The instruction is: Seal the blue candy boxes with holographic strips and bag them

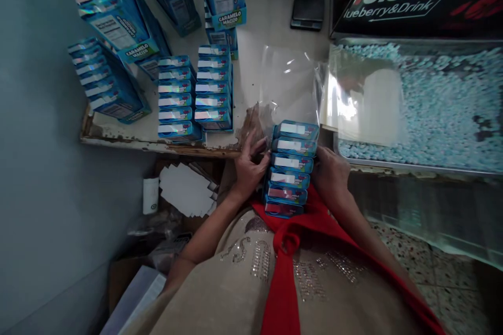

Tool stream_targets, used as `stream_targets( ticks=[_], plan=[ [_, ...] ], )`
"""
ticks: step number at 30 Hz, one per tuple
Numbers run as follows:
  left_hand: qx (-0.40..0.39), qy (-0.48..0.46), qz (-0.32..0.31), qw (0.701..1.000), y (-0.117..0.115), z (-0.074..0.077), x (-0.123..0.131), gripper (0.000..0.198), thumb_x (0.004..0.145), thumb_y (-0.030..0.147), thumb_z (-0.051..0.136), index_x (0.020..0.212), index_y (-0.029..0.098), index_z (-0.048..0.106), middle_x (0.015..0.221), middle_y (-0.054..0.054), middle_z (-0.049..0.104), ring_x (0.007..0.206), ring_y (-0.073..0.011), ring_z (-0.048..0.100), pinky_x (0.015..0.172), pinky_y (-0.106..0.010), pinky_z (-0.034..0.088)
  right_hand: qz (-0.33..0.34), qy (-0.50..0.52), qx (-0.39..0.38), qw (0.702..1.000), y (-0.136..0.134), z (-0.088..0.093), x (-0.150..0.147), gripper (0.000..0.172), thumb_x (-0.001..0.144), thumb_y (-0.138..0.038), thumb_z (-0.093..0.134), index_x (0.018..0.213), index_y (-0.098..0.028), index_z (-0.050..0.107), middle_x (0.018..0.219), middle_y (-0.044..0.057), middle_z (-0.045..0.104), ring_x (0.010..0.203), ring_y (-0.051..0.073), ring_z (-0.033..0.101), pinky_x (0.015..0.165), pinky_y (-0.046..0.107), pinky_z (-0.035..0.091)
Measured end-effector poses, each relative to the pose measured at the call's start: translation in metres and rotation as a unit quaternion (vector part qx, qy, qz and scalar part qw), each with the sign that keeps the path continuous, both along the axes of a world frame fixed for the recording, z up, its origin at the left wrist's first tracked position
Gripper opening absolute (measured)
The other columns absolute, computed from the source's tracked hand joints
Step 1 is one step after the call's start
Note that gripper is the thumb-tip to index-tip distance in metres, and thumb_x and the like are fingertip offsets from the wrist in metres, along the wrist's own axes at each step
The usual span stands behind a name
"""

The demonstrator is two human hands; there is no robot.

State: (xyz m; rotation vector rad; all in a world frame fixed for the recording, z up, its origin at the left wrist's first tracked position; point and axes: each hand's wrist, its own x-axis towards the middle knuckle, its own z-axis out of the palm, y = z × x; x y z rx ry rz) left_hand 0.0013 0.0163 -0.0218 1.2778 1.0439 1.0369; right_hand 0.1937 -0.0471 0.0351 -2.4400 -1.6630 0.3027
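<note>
A display box of small blue candy packs (291, 162) stands in front of my body, its several packs in one row. A clear plastic bag (291, 81) lies around its far end and stretches away over the table. At the box's left side my left hand (250, 165) pinches the bag's edge between thumb and fingers. My right hand (332, 171) is closed on the bag at the right side, its fingertips partly hidden behind the packs.
Filled blue display boxes (214, 89) stand on the worn table (220, 151) at left, some stacked. A small black scale (307, 13) lies at the back. On the right are a metal tray (424, 167) of pale blue candies (444, 104) and a black carton (416, 0).
</note>
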Motion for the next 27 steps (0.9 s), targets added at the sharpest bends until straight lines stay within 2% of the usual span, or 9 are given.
stream_targets(
  ticks=[2,4,8,13,17,19,23,27],
  plan=[
    [0.041,0.018,0.026,0.999,0.001,-0.004,0.001,0.049,0.099,0.040,0.074,0.143,0.025,0.058,0.131,-0.011,0.079,0.122,-0.0249,0.077,0.110,-0.045,0.062,-0.025,0.015,0.008,1.000,-0.003,-0.003,0.000,0.018,0.094,-0.023,0.057,0.091,-0.018,0.073,0.090,0.011,0.074,0.077,0.022,0.056,0.066,0.031,0.023],
    [0.080,0.048,0.038,0.995,0.004,-0.006,0.003,0.041,0.103,0.041,0.069,0.138,0.023,0.059,0.128,-0.011,0.079,0.118,-0.0234,0.078,0.106,-0.042,0.064,-0.016,0.016,0.018,1.000,-0.005,-0.002,-0.001,0.021,0.096,-0.023,0.055,0.090,-0.020,0.074,0.091,0.012,0.075,0.077,0.022,0.057,0.065,0.032,0.022],
    [0.165,0.159,0.015,0.973,0.018,-0.004,0.004,0.043,0.106,0.038,0.063,0.145,0.023,0.052,0.133,-0.014,0.077,0.119,-0.0231,0.077,0.101,-0.041,0.064,0.035,-0.004,0.040,0.999,-0.007,0.005,-0.004,0.025,0.100,-0.021,0.051,0.085,-0.022,0.072,0.089,0.013,0.076,0.074,0.023,0.059,0.065,0.034,0.024],
    [0.248,0.249,0.047,0.935,0.028,0.003,0.000,0.035,0.102,0.033,0.068,0.134,0.022,0.058,0.122,-0.012,0.080,0.108,-0.0233,0.079,0.093,-0.039,0.064,0.039,0.010,0.013,0.999,-0.009,0.011,-0.007,0.028,0.105,-0.024,0.048,0.093,-0.025,0.073,0.092,0.011,0.076,0.080,0.025,0.067,0.065,0.033,0.028],
    [0.273,0.296,0.048,0.914,0.024,0.010,-0.008,0.019,0.098,0.031,0.071,0.113,0.020,0.071,0.102,-0.008,0.083,0.094,-0.0216,0.080,0.089,-0.034,0.062,0.013,0.035,0.031,0.999,-0.011,0.010,-0.007,0.030,0.108,-0.032,0.048,0.102,-0.027,0.077,0.099,0.011,0.079,0.084,0.026,0.070,0.064,0.033,0.030],
    [0.265,0.282,0.056,0.920,0.024,0.012,-0.007,0.016,0.099,0.033,0.069,0.105,0.020,0.075,0.098,-0.008,0.083,0.091,-0.0206,0.080,0.087,-0.032,0.062,0.008,0.045,0.042,0.998,-0.010,0.010,-0.006,0.031,0.109,-0.034,0.048,0.100,-0.027,0.077,0.097,0.010,0.080,0.084,0.026,0.070,0.064,0.033,0.030],
    [0.210,0.239,0.059,0.946,0.026,0.015,-0.001,0.019,0.098,0.035,0.069,0.104,0.019,0.077,0.097,-0.006,0.083,0.086,-0.0187,0.078,0.081,-0.029,0.060,0.035,0.038,0.043,0.998,-0.008,0.012,-0.003,0.031,0.108,-0.027,0.047,0.096,-0.024,0.076,0.097,0.011,0.079,0.081,0.024,0.068,0.065,0.033,0.031],
    [0.213,0.269,0.045,0.938,0.016,0.022,-0.008,0.016,0.096,0.031,0.069,0.093,0.019,0.079,0.087,-0.003,0.082,0.078,-0.0173,0.076,0.077,-0.027,0.058,0.069,0.027,0.053,0.996,-0.014,0.011,-0.002,0.032,0.106,-0.022,0.048,0.089,-0.021,0.075,0.089,0.010,0.078,0.078,0.022,0.066,0.068,0.033,0.033]
  ],
)
